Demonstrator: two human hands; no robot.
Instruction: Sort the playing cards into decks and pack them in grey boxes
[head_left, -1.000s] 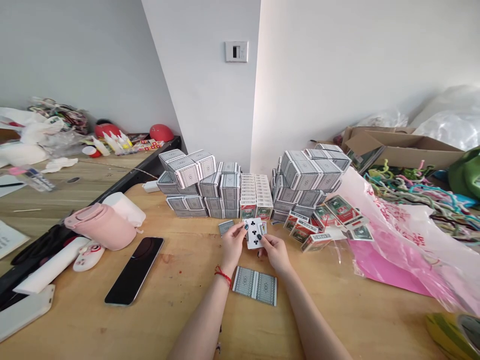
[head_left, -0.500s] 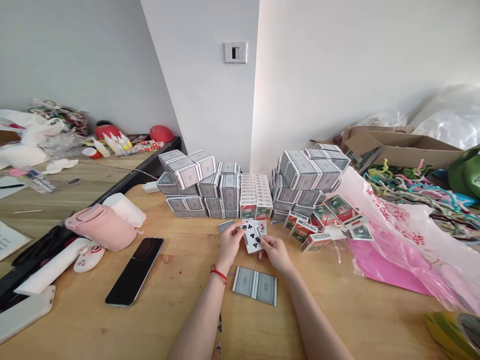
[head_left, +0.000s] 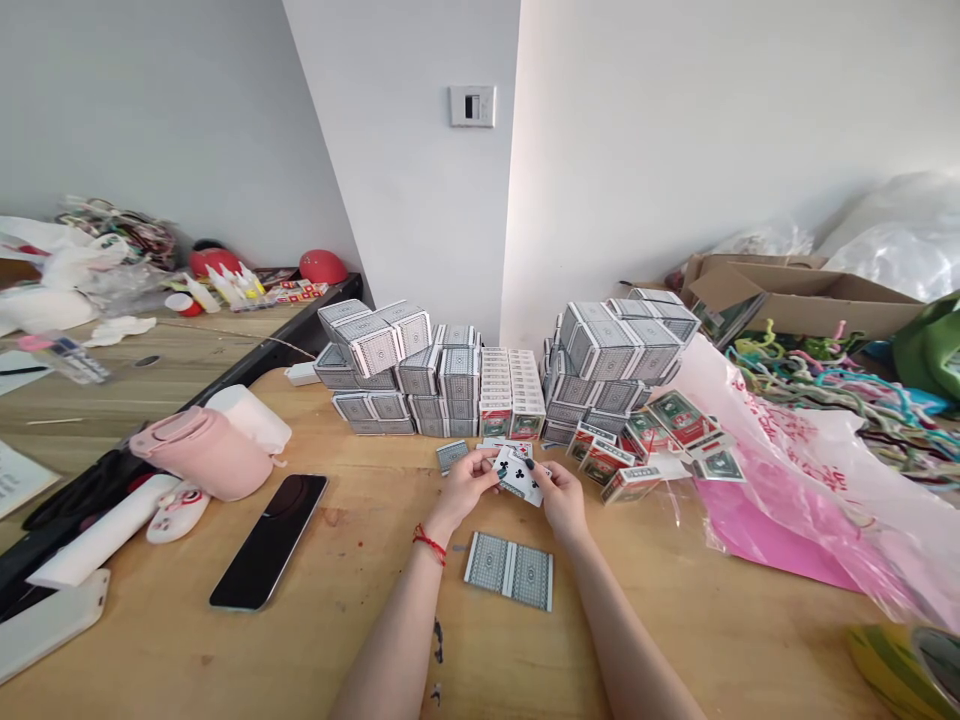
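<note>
Playing cards (head_left: 519, 474) with black clubs on the face are held tilted between my two hands. My left hand (head_left: 471, 482) is closed on their left edge, thumb on the face. On the opposite edge, my right hand (head_left: 561, 500) grips them, its thumb at the top. How many cards are in the hold I cannot tell. Face-down grey-patterned cards (head_left: 508, 571) lie on the table nearer me, between my forearms. Another face-down card (head_left: 452, 457) rests left of my left hand. Face-up cards partly show behind the held ones.
Stacked grey-backed card blocks (head_left: 375, 370) and more blocks (head_left: 622, 350) flank rows of card boxes (head_left: 512, 390). Loose card boxes (head_left: 630, 450) lie at right, beside pink plastic (head_left: 780, 540). A phone (head_left: 270, 540) and a pink container (head_left: 202, 450) are at left; tape (head_left: 900, 665) sits front right.
The held cards have turned from nearly upright to a sideways slant. Both hands have shifted slightly to the right and stay closed on them. The cards on the table have not moved.
</note>
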